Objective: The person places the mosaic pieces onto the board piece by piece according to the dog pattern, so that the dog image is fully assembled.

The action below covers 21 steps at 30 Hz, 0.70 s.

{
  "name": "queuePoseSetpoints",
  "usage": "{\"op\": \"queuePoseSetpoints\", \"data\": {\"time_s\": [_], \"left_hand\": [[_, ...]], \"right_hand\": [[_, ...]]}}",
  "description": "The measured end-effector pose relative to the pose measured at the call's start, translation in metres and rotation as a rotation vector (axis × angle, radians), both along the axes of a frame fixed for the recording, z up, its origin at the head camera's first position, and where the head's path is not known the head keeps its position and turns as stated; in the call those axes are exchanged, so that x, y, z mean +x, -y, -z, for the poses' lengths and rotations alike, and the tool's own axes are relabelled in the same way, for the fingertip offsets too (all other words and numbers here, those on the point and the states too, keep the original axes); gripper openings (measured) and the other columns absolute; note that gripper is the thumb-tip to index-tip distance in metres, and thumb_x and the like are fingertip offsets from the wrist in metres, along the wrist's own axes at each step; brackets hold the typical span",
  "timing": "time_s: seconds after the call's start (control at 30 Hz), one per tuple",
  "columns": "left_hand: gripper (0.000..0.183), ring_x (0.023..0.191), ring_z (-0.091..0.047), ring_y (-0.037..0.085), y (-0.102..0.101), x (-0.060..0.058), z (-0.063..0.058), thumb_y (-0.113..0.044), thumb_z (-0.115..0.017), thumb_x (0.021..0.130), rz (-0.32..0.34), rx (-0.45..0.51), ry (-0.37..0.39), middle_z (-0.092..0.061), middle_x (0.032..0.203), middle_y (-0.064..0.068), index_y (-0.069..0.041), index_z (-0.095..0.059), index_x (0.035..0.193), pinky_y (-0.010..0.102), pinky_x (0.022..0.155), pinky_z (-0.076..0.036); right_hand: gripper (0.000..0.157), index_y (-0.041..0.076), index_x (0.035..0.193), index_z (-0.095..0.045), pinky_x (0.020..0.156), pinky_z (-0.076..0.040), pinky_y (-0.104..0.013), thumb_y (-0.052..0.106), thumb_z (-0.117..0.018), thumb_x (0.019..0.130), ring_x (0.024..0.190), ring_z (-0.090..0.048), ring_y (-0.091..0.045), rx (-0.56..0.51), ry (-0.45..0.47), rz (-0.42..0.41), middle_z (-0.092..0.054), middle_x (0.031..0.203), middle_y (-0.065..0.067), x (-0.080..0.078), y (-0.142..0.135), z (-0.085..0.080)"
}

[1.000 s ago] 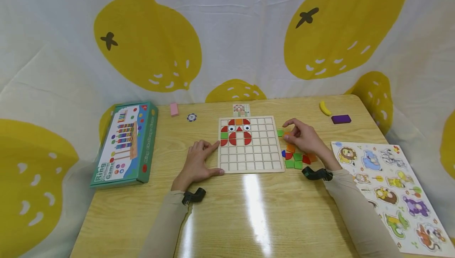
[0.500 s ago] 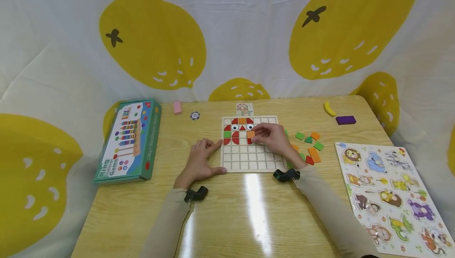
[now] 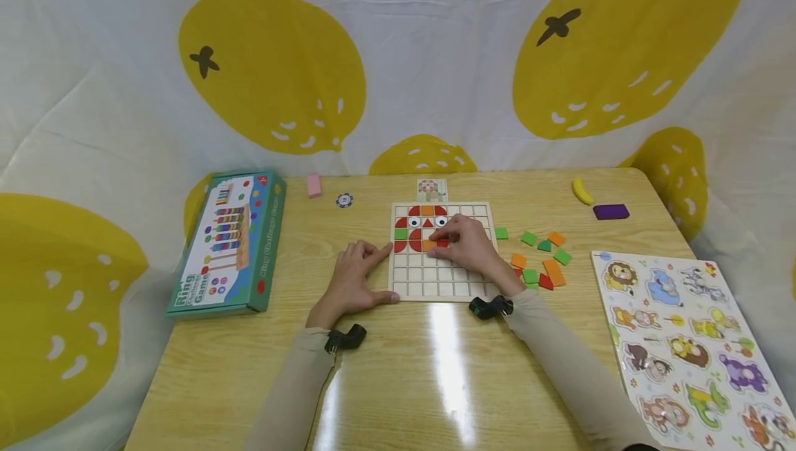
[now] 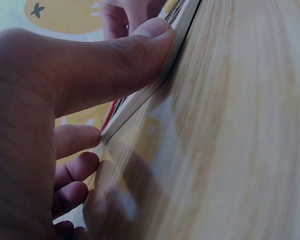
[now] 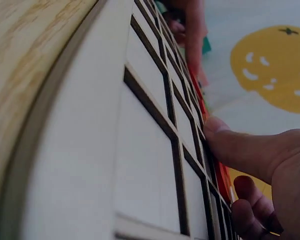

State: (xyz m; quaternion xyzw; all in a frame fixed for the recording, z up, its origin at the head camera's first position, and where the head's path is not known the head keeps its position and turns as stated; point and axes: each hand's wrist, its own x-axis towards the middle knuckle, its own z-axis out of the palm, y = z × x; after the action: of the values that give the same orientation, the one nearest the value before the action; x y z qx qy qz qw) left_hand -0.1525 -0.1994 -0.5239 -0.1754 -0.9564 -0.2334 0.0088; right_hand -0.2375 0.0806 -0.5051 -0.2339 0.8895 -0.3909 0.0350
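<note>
A wooden grid board [image 3: 429,289] lies mid-table, its upper left cells filled with red, orange and green tiles and two eye tiles [image 3: 414,222]. My right hand [image 3: 468,245] leans over the board and pinches an orange square tile [image 3: 427,246] between thumb and fingers, in the column between two red curved tiles. In the right wrist view its thumb [image 5: 235,147] is close on the grid. My left hand [image 3: 351,277] steadies the board's left side, index finger at the edge and thumb [image 4: 135,57] resting on the near corner.
Loose tiles [image 3: 553,272] are scattered right of the board. A small picture card [image 3: 432,190] touches its far edge. A boxed ring game [image 3: 226,244] stands left, an animal puzzle [image 3: 674,313] right. Behind are a pink block [image 3: 314,186], a chip [image 3: 344,200], a banana [image 3: 582,191] and a purple block [image 3: 611,212].
My right hand has moved left from the loose tiles onto the board, carrying the orange tile, now lower and further left. The left hand stays at the board's edge.
</note>
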Motion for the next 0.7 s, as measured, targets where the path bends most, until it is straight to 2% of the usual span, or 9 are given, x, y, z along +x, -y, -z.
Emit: {"op": "queuePoseSetpoints", "data": {"time_s": [0.2,0.37,0.57,0.7], "left_hand": [[0.104,0.102,-0.037,0.019,-0.002,-0.001,-0.001,-0.074,-0.074,0.066,0.002,0.001,-0.004,-0.044,0.117,0.002,-0.029,-0.039,0.152,0.039,0.089,-0.03],[0.105,0.102,-0.036,0.018,-0.003,-0.001,0.0,-0.079,-0.07,0.066,0.004,-0.014,0.008,-0.043,0.116,0.0,-0.031,-0.037,0.153,0.038,0.088,-0.029],[0.104,0.104,-0.037,0.02,-0.003,0.0,-0.001,-0.077,-0.071,0.066,0.004,0.003,0.004,-0.044,0.118,0.002,-0.03,-0.039,0.153,0.04,0.091,-0.03],[0.103,0.105,-0.038,0.021,-0.002,0.001,-0.002,-0.074,-0.073,0.066,-0.003,0.003,0.01,-0.045,0.119,0.003,-0.028,-0.039,0.152,0.042,0.092,-0.031]], "right_hand": [[0.021,0.017,0.097,-0.08,0.073,-0.041,-0.034,0.025,-0.085,0.078,0.085,-0.054,-0.017,-0.013,-0.005,-0.019,-0.06,0.095,0.0,0.004,-0.001,-0.007],[0.029,0.014,0.103,-0.079,0.071,-0.041,-0.034,0.028,-0.085,0.079,0.082,-0.053,-0.019,-0.018,-0.018,-0.017,-0.06,0.096,-0.003,0.007,-0.013,-0.013],[0.032,0.008,0.111,-0.075,0.073,-0.045,-0.04,0.024,-0.08,0.083,0.085,-0.058,-0.028,0.101,-0.076,0.079,-0.062,0.101,-0.014,0.001,-0.07,-0.035],[0.034,0.003,0.113,-0.073,0.076,-0.046,-0.047,0.019,-0.079,0.084,0.087,-0.059,-0.033,0.234,-0.057,0.16,-0.064,0.103,-0.02,-0.001,-0.115,-0.039]]}}
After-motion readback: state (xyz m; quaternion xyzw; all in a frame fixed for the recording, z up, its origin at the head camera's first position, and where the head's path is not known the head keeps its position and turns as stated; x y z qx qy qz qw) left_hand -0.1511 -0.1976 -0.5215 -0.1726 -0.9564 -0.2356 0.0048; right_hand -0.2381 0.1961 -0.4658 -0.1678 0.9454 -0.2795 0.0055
